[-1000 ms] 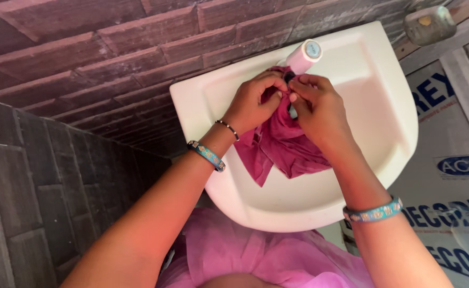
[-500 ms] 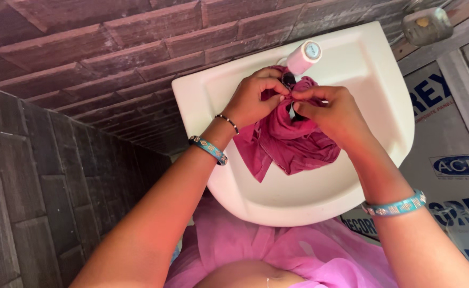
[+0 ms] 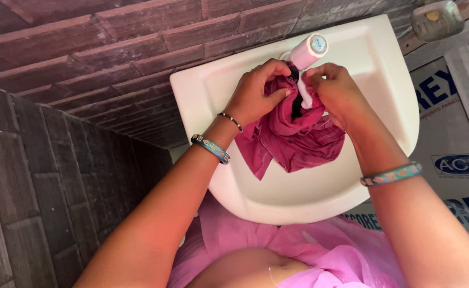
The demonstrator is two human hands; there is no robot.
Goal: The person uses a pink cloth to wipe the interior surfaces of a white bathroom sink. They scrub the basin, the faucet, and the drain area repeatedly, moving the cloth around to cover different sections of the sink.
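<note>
My left hand (image 3: pixel 255 96) is closed on a bunched fold of the magenta cloth (image 3: pixel 293 136), thumb over the top and fingers curled under it. My right hand (image 3: pixel 333 90) pinches the opposite edge of the same fold, fingertips pressed together just beside the stream. Between the two grips the cloth sits directly beneath the white tap (image 3: pixel 309 50), where a thin run of water (image 3: pixel 305 98) falls onto it. The rest of the cloth hangs down into the bowl of the white sink (image 3: pixel 375 58) and lies in wet folds against the basin.

To do this well, I judge I should keep the two grips near each other, so the stretch between them stays under the water, and rub one fold against the other instead of just holding it there. I should turn over new parts of the cloth a little at a time and keep the loose end inside the bowl, away from the rim. A bracelet (image 3: pixel 210 148) on each wrist sits clear of the water. Brick wall (image 3: pixel 85 48) runs behind the sink.
</note>
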